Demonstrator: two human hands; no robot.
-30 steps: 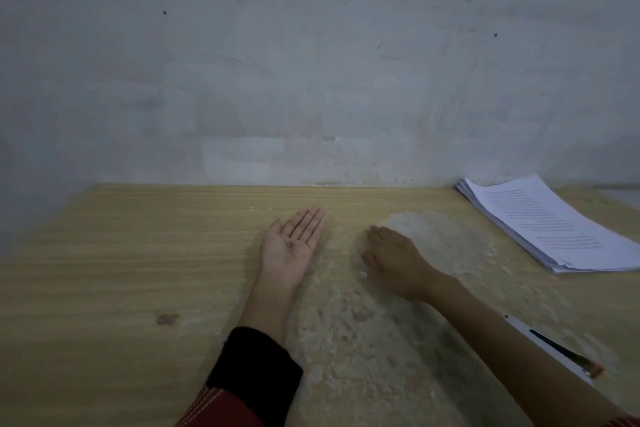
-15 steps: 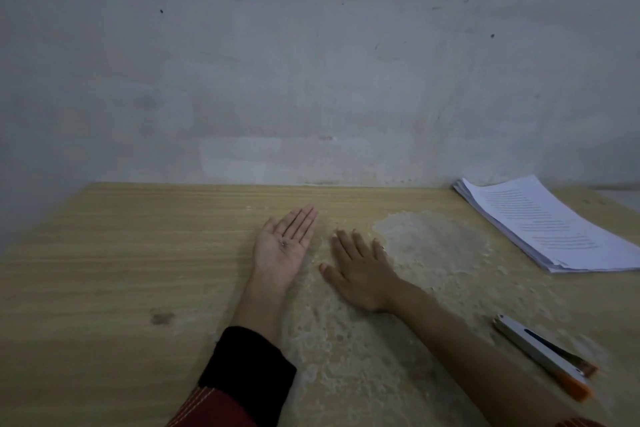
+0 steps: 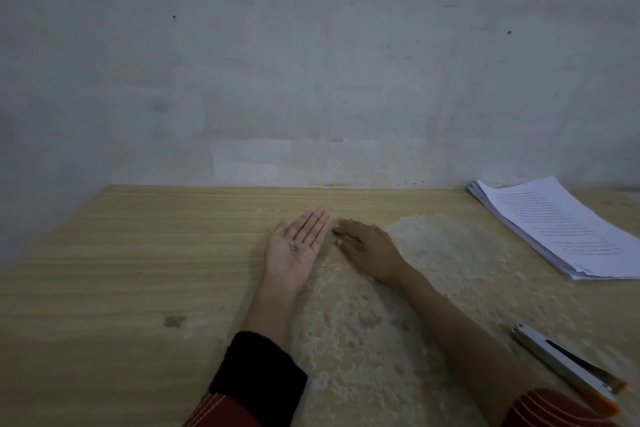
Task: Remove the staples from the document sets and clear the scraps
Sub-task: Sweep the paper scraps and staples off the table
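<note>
My left hand [image 3: 294, 250] lies palm up on the wooden table [image 3: 121, 270], fingers flat and together, with a small bent staple scrap [image 3: 294, 246] resting in the palm. My right hand [image 3: 367, 250] lies palm down just to its right, fingers pointing left and touching the left hand's edge. A stack of printed document sheets [image 3: 561, 229] rests at the table's far right. A silver and orange staple tool [image 3: 568, 367] lies at the near right.
The tabletop has a pale, worn rough patch [image 3: 443, 246] under and beyond my right forearm. A grey wall [image 3: 311, 62] rises directly behind the table's far edge. A dark knot mark [image 3: 174, 321] shows on the left part of the wood.
My right hand went from curled to flat and slid left across the table until it meets the left hand. The left hand stayed palm up with the scrap.
</note>
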